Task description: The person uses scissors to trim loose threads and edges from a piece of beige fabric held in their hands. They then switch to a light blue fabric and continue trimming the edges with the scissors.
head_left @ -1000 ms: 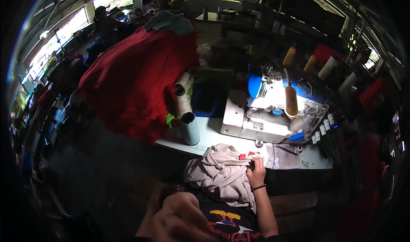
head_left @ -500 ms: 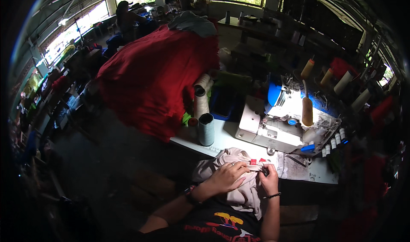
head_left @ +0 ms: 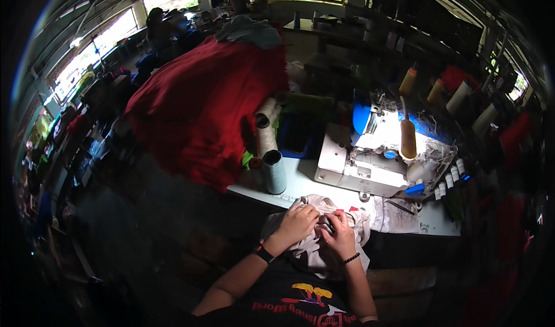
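Note:
A pale beige garment [head_left: 300, 256] lies bunched over my lap and the front edge of the white sewing table, with small red labels [head_left: 353, 209] on it. My left hand [head_left: 298, 223] pinches its cloth from the left, fingers bent and thumb hidden. Close beside it, my right hand [head_left: 340, 234] is closed at the fabric, its fingertips near the left hand's. A small dark object [head_left: 330, 226] shows in the right hand's grip; its kind is too small to make out.
A lit sewing machine [head_left: 370, 174] stands beyond the hands to the right. Thread cones [head_left: 274, 174] stand at the table's left end. A large red cloth heap [head_left: 202, 107] lies behind them. A dark strip [head_left: 399, 207] rests right of the garment. Other people work far back.
My right hand has moved left, from beside the red labels to close by my left hand. The garment has shifted and bunched, and the labels are partly covered. The view has tilted slightly.

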Demonstrator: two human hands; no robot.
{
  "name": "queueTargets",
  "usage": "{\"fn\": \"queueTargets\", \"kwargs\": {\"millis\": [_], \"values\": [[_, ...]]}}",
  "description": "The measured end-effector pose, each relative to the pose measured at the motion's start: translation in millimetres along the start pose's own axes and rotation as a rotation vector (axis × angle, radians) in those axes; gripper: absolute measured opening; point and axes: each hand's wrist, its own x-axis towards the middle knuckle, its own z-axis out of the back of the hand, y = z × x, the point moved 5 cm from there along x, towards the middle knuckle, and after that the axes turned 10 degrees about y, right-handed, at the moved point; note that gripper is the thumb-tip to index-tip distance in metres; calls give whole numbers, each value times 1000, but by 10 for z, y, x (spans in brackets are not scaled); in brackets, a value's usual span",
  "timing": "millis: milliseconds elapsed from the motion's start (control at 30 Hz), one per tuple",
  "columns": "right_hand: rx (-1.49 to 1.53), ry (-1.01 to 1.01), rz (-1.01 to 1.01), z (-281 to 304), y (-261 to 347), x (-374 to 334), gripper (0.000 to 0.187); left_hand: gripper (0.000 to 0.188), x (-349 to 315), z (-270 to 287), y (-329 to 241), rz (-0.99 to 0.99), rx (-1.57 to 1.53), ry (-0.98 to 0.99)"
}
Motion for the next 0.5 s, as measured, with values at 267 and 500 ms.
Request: {"fn": "queueTargets", "kwargs": {"millis": [267,500], "values": [[-111,18,-44,-99,-151,-1,29,27,-18,92,111,45,68,120],[-151,76,-94,-44,-46,-1,31,15,-10,154,205,14,64,94]]}}
